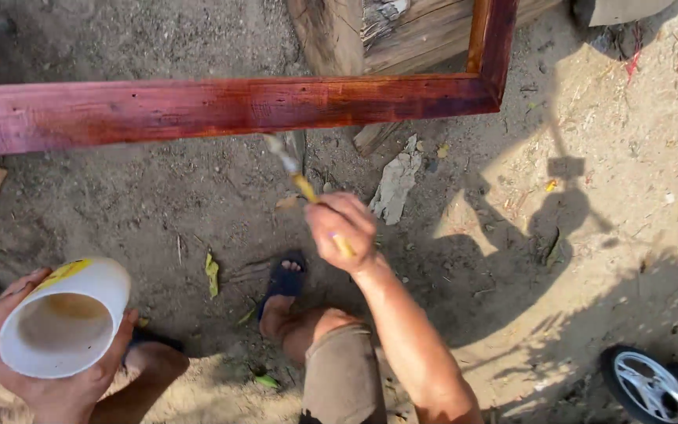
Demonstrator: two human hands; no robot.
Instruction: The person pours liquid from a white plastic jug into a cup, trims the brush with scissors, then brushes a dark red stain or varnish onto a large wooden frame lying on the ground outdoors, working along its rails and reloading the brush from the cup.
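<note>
Outdoors, hard sunlight. Bare dirt ground [512, 235] with leaves and scraps, long shadows. Rough timber [402, 31] at top; wheel [641, 381] bottom right.

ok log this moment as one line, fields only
left hand: holds white cup | right hand: grips yellow-handled paintbrush | brush tip: at lower edge of red-stained wooden frame | ground: dirt
</note>
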